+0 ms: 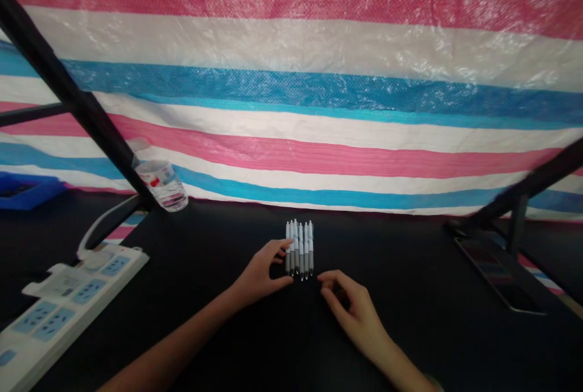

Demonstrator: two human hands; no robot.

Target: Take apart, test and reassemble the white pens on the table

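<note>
Several white pens with grey grips [299, 249] lie side by side in a row on the black table [255, 355], their tips toward me. My left hand [264, 270] is at the left side of the row, thumb and fingers apart. Its fingertips reach the leftmost pen; whether they press on it I cannot tell. Just right of the pens' tips is my right hand [353, 304], apart from them. Its fingers are curled, with a gap between thumb and forefinger, and nothing shows in it.
A white power strip [86, 301] runs along the left, with a cable at its far end. A clear plastic cup [163, 185] stands by the left black frame bar. At the right lies a phone [498, 276]. Striped sheeting [319, 94] hangs behind; a blue tray [31, 191] sits far left.
</note>
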